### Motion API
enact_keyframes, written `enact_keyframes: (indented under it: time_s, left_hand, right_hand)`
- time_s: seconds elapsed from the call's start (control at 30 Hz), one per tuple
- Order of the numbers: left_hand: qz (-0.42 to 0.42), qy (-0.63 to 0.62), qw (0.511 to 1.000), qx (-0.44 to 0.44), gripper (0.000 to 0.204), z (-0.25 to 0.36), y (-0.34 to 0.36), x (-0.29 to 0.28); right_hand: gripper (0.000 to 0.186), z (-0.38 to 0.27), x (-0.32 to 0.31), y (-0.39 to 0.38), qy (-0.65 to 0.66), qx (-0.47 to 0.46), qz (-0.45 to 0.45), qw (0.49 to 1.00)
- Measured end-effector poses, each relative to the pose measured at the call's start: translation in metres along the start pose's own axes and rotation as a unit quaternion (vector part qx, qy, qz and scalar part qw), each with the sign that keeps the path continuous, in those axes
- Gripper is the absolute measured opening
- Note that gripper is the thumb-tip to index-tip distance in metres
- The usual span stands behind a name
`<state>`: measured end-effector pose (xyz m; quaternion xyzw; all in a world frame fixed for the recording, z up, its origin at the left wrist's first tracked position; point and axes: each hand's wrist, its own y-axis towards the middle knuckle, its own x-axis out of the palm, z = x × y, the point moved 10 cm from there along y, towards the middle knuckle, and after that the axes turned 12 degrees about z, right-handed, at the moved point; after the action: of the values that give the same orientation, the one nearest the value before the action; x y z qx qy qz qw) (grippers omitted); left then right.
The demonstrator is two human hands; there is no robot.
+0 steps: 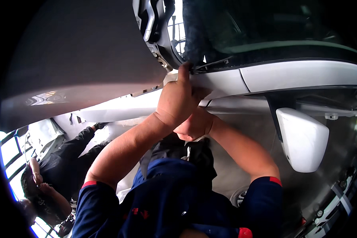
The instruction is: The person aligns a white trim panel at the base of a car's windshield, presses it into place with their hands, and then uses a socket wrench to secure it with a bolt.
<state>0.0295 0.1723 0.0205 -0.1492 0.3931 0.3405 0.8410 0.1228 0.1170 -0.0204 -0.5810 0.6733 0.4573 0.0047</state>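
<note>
My left hand (176,99) is raised to the corner where the car's windscreen pillar (218,84) meets the fender (127,104). Its thumb points up against the lower corner of the windscreen (273,27), and the other fingers curl out of sight on the far side. Just below it, partly covered, is my right hand (194,123), with its fingers bent in and their tips hidden. Both hands look closed, but what lies between their fingers does not show. The car body here is white or silver.
A large dark panel, apparently the raised bonnet (87,47), fills the upper left. The white side mirror (303,139) juts out at the right. Another person in dark clothes (59,170) is at the lower left, beside a white car part (43,137). Other vehicles (321,212) stand at the lower right.
</note>
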Motion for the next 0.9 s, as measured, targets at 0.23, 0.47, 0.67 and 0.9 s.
enact_keyframes:
  time_s: [0.23,0.47,0.67,0.9]
  left_hand:
    - [0.024,0.004,0.999,0.022,0.085,0.003,-0.007,-0.007]
    - [0.03,-0.034,0.999,0.008,0.076,-0.005,-0.005,-0.001]
    - [-0.012,0.019,1.0,-0.01,0.094,0.0,-0.011,0.005]
    - [-0.05,-0.025,0.998,-0.021,0.1,0.001,-0.009,0.004]
  right_hand:
    - [0.021,-0.013,-0.008,-0.005,-0.027,-0.077,-0.046,0.996]
    - [0.013,-0.038,0.011,-0.035,-0.007,0.126,-0.164,0.978]
    - [0.008,-0.066,-0.093,-0.031,-0.045,0.274,-0.139,0.951]
    - [0.015,-0.077,-0.251,0.071,-0.21,0.333,-0.022,0.919]
